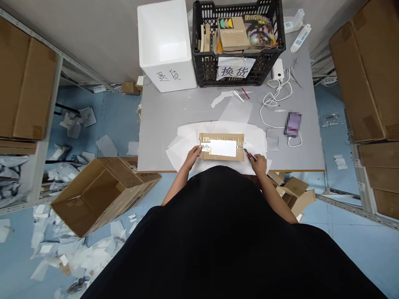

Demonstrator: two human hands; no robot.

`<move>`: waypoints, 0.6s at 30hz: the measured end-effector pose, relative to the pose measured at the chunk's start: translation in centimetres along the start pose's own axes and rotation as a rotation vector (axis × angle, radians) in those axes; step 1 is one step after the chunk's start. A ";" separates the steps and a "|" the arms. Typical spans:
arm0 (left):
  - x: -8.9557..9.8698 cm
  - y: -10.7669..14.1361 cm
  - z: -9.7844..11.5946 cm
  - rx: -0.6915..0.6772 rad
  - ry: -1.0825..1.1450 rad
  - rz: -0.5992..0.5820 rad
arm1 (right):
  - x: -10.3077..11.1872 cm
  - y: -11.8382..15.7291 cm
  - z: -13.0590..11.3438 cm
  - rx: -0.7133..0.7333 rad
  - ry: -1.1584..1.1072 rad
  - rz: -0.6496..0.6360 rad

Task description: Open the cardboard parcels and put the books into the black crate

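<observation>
A brown cardboard parcel point(204, 157) with clear tape and a white label point(223, 148) lies on white wrapping sheets point(260, 139) near the table's front edge. At its left end, my left hand point(193, 154) grips the parcel's side. My right hand point(259, 163) is closed around a box cutter point(248, 154) with a dark and red handle. The cutter's tip points at the parcel's right end, by the tape; whether it touches cannot be made out.
Behind stand a white foam box point(165, 50) and a black crate point(238, 68) of books. A phone point(293, 123) with a white cable lies right on the grey table point(158, 124). An open carton point(102, 191) and scattered packaging cover the floor at left; stacked boxes point(368, 74) stand right.
</observation>
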State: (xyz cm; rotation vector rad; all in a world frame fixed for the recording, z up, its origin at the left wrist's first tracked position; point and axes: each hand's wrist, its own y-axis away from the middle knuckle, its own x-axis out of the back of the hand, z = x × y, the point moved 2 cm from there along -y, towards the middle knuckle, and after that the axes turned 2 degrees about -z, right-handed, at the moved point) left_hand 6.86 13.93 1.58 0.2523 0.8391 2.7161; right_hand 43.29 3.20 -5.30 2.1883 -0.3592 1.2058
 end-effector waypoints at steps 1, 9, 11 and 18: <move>0.1 0.0 0.0 -0.005 -0.008 -0.010 | -0.3 0.0 0.3 0.008 0.053 -0.017; 0.3 -0.2 -0.6 -0.020 -0.025 -0.059 | -1.8 0.1 1.0 0.013 0.218 -0.070; 0.3 -0.3 -0.6 -0.016 -0.034 -0.050 | -1.7 0.4 1.1 0.018 0.190 -0.074; 0.5 -0.5 -0.3 -0.009 -0.067 -0.022 | 1.5 0.0 2.6 -0.073 0.073 0.047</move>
